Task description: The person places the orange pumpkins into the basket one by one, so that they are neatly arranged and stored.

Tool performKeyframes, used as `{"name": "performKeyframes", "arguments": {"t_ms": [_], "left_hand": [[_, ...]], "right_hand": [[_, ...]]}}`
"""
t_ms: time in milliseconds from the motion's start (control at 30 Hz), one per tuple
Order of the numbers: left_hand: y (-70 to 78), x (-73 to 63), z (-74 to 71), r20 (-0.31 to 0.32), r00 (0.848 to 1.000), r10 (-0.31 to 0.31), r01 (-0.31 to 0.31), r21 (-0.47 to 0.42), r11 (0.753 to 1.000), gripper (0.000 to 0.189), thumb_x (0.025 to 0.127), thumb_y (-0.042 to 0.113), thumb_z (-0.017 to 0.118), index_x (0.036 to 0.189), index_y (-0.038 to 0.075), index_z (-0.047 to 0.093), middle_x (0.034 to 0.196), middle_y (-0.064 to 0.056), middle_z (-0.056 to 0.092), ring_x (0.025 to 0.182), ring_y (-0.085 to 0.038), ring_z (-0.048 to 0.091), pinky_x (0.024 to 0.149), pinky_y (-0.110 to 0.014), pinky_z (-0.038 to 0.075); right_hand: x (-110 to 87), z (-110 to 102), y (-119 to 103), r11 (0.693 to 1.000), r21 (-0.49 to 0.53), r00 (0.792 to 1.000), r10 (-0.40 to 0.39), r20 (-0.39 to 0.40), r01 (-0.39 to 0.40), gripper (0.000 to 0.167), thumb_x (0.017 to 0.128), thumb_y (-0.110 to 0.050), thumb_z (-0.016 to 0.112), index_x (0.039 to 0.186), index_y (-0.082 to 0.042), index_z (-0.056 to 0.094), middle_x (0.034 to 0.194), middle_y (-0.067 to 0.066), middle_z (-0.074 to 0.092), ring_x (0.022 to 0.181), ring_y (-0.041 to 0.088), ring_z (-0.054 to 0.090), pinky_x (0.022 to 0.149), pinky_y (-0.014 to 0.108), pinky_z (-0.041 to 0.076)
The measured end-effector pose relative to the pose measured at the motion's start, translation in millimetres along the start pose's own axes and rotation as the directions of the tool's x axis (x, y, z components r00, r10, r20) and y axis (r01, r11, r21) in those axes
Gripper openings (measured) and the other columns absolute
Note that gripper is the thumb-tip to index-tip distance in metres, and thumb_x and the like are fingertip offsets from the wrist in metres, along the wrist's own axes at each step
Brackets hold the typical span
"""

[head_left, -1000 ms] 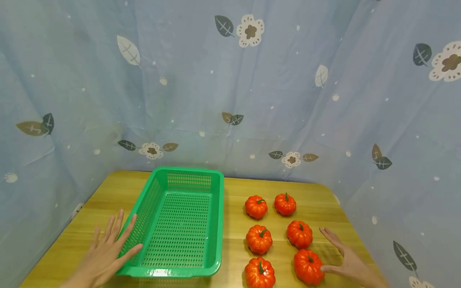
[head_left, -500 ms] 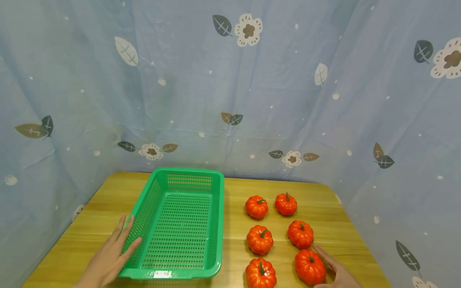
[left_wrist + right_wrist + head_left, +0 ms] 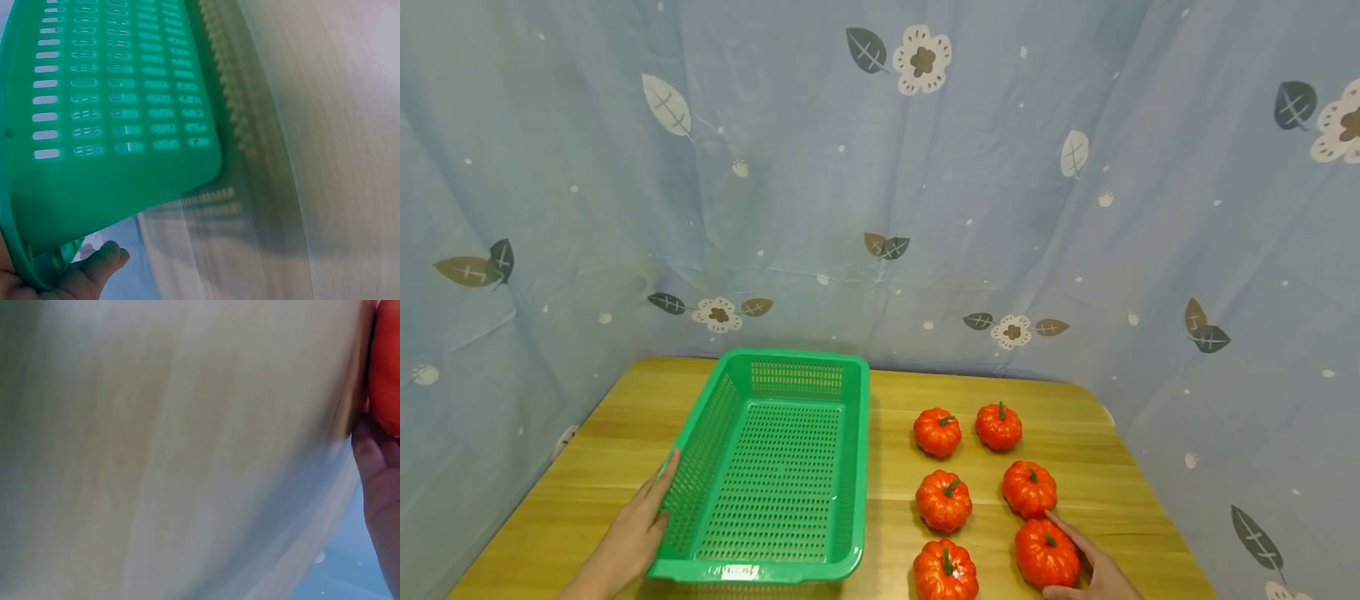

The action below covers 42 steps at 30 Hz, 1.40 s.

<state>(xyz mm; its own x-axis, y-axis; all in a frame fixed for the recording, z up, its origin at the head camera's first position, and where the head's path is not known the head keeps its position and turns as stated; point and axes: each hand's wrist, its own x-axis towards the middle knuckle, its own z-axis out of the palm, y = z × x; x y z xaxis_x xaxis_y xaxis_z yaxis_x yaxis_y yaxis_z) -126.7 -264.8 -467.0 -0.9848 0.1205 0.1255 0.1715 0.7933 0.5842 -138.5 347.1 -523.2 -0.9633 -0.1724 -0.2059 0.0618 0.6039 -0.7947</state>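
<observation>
A green plastic basket (image 3: 859,467) with perforated walls sits on the left half of the wooden table. My left hand (image 3: 628,537) grips its left rim near the front corner; in the left wrist view curled fingers (image 3: 94,272) wrap beneath the rim. At the right front lies a small orange-red pumpkin (image 3: 1047,554) with a green stem. My right hand (image 3: 1097,575) holds it from the right side, index finger along the back and thumb at the front. In the right wrist view the fingers (image 3: 374,459) meet the lower side of the pumpkin (image 3: 386,369).
Several more pumpkins stand in two loose columns right of the basket, among them a near one (image 3: 945,575), a middle one (image 3: 943,502) and one (image 3: 1028,489) just behind the held pumpkin. The wooden table (image 3: 572,467) ends at a blue patterned curtain (image 3: 805,167).
My left hand, earlier spread over the basket's left side, now grips the rim. My right hand has moved left from beside the front right pumpkin and taken hold of it.
</observation>
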Motion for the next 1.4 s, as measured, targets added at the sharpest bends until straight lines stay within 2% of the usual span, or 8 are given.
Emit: {"name": "performKeyframes", "arguments": {"t_ms": [167,333,433,533,767,867,1000,1400], "left_hand": [[1.7,-0.6,-0.7,-0.018,1.000,0.014,-0.014,-0.020,1.000,0.079,0.086,-0.015,0.047,0.151,-0.003,0.004,0.142,-0.044,0.022,0.124,-0.063,0.027,0.092,-0.074,0.032],[3.6,-0.7,-0.4,-0.028,1.000,0.010,-0.010,-0.013,1.000,0.078,0.086,-0.016,0.046,0.151,-0.004,0.005,0.142,-0.043,0.023,0.123,-0.063,0.028,0.092,-0.073,0.033],[4.6,-0.9,0.0,-0.032,0.999,0.007,-0.007,-0.009,1.000,0.078,0.086,-0.016,0.046,0.151,-0.004,0.005,0.142,-0.043,0.023,0.123,-0.063,0.028,0.092,-0.073,0.033],[5.0,-1.5,-0.1,-0.044,0.999,0.011,-0.011,-0.004,1.000,0.078,0.086,-0.016,0.046,0.151,-0.004,0.006,0.142,-0.043,0.024,0.123,-0.063,0.028,0.092,-0.074,0.032],[4.7,-1.7,-0.2,-0.047,0.999,0.005,-0.005,0.003,1.000,0.077,0.086,-0.016,0.046,0.151,-0.004,0.006,0.141,-0.043,0.025,0.123,-0.063,0.029,0.092,-0.073,0.032],[5.2,-0.8,0.0,-0.039,0.999,-0.002,0.002,-0.001,1.000,0.076,0.087,-0.016,0.045,0.151,-0.004,0.006,0.141,-0.043,0.024,0.123,-0.062,0.029,0.092,-0.073,0.032],[5.9,0.0,-0.2,-0.047,0.999,0.003,-0.004,-0.008,1.000,0.076,0.086,-0.016,0.045,0.151,-0.005,0.006,0.141,-0.043,0.025,0.123,-0.062,0.029,0.093,-0.073,0.032],[8.2,-0.7,0.1,-0.041,0.999,-0.016,0.016,-0.011,1.000,0.077,0.087,-0.016,0.043,0.152,-0.003,0.004,0.140,-0.045,0.024,0.121,-0.065,0.029,0.090,-0.073,0.033]], "right_hand": [[0.4,0.9,0.5,0.995,0.096,0.999,0.036,0.003,-0.037,0.097,0.073,-0.023,0.083,0.151,-0.005,0.027,0.149,0.030,0.030,0.130,0.039,0.039,0.099,0.046,0.045],[-1.6,-8.3,1.3,0.980,0.196,0.999,0.035,0.016,-0.038,0.096,0.076,-0.016,0.081,0.151,0.001,0.022,0.148,0.030,0.030,0.115,0.001,0.051,0.090,0.024,0.051],[-1.1,-17.8,-0.8,0.980,0.201,1.000,0.011,-0.016,-0.008,0.095,0.076,-0.010,0.080,0.149,0.005,0.021,0.148,0.032,0.029,0.103,-0.016,0.046,0.088,0.022,0.052],[0.4,-27.2,-6.4,0.988,0.156,0.996,0.001,-0.085,0.012,0.093,0.074,-0.008,0.081,0.147,0.007,0.026,0.147,0.034,0.029,0.099,-0.020,0.045,0.086,0.025,0.054],[17.6,-47.4,-25.5,0.993,0.089,0.982,-0.061,-0.177,0.078,0.088,0.071,-0.005,0.082,0.145,0.005,0.035,0.143,0.031,0.036,0.097,-0.009,0.055,0.080,0.028,0.056],[29.4,-54.4,-39.2,0.990,0.057,0.976,-0.120,-0.182,0.132,0.088,0.071,-0.007,0.083,0.144,0.006,0.035,0.140,0.036,0.038,0.104,0.013,0.063,0.079,0.031,0.057],[49.4,-60.3,-62.2,0.983,0.046,0.974,-0.170,-0.150,0.179,0.088,0.073,-0.010,0.082,0.146,0.004,0.034,0.139,0.038,0.037,0.112,0.045,0.057,0.078,0.036,0.058],[113.1,-42.1,-134.3,0.943,0.024,0.941,-0.331,-0.073,0.333,0.090,0.071,-0.019,0.086,0.147,-0.009,0.039,0.139,0.028,0.046,0.113,0.039,0.058,0.082,0.032,0.056]]}}
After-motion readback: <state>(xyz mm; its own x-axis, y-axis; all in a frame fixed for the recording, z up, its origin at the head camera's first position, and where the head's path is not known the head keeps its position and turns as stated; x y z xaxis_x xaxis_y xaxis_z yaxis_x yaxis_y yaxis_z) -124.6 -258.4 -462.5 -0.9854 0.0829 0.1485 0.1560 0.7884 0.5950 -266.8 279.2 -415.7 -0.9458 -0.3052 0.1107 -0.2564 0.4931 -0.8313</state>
